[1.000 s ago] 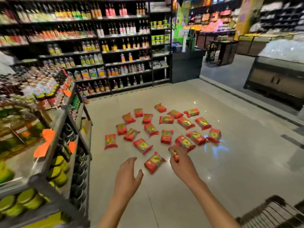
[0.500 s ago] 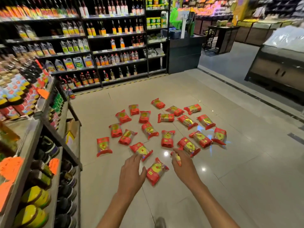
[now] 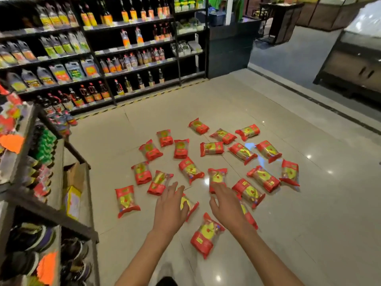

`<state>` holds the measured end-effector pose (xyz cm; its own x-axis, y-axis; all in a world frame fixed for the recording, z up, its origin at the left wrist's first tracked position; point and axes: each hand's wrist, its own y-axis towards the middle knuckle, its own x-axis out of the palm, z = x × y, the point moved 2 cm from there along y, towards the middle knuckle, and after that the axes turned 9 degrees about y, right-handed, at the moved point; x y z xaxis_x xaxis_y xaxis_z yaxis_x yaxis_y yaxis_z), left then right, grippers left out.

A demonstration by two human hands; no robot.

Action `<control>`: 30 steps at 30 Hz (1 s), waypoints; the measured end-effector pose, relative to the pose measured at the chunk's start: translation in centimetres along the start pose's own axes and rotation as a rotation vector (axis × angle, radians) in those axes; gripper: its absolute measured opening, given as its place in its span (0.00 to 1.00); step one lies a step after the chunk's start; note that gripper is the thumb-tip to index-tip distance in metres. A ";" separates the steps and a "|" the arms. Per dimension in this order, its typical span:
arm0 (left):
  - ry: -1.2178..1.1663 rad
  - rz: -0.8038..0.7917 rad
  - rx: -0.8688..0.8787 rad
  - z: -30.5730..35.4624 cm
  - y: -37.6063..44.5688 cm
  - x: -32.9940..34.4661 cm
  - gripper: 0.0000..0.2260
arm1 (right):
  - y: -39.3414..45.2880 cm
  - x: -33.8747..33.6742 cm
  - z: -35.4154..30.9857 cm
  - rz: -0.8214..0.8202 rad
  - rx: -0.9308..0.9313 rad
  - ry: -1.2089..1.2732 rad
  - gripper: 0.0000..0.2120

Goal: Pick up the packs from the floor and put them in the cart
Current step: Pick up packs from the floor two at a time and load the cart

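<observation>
Several red and yellow packs lie scattered on the pale tiled floor (image 3: pixel 309 223). My left hand (image 3: pixel 169 209) reaches forward with fingers straight, low over one pack (image 3: pixel 191 205) that it partly hides. My right hand (image 3: pixel 226 205) is spread with its fingertips at the near end of another pack (image 3: pixel 217 175). A further pack (image 3: pixel 249 217) shows beside and under its wrist. The nearest pack (image 3: pixel 206 235) lies between my forearms. Neither hand holds anything. The cart is out of view.
A low shelf rack (image 3: pixel 61 215) with jars and orange tags stands close on the left. Tall bottle shelves (image 3: pixel 123 48) line the back, with a dark counter (image 3: pixel 228 50) beside them. A display case (image 3: pixel 354 65) stands at the far right.
I have moved closer and lower to the packs. Both hands have pushed forward over the near packs, and the cart's corner has left the view.
</observation>
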<state>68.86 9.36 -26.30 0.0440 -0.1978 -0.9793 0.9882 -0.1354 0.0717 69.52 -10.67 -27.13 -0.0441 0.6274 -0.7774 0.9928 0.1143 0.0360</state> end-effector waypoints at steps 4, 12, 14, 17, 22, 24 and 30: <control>-0.258 -0.151 -0.075 -4.4 8.0 5.0 0.20 | 5.6 3.9 2.8 0.066 0.189 0.028 0.24; -0.524 -0.600 -0.300 -12.4 19.5 19.9 0.21 | 11.9 14.7 10.7 0.013 0.683 0.207 0.22; -0.640 -0.654 -0.430 -13.3 21.9 24.0 0.18 | 13.0 17.8 13.4 0.024 0.790 0.234 0.21; -0.721 -0.729 -0.544 -14.6 23.7 31.7 0.10 | 14.1 23.7 18.5 0.083 0.988 0.345 0.19; -0.640 -0.846 -0.545 -19.3 21.9 52.2 0.07 | 13.2 39.8 31.7 0.102 1.141 0.435 0.19; -0.609 -0.924 -0.615 -21.1 20.4 59.5 0.18 | 11.5 46.0 35.8 0.087 1.214 0.476 0.22; -0.666 -0.976 -0.848 -23.8 19.7 75.7 0.19 | 7.7 59.3 45.9 0.166 1.455 0.617 0.32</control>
<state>95.15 14.79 -103.49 -0.5244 -0.8016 -0.2872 0.3832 0.0790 -0.9203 79.65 -8.01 -101.77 0.3940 0.8014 -0.4500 0.2295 -0.5599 -0.7961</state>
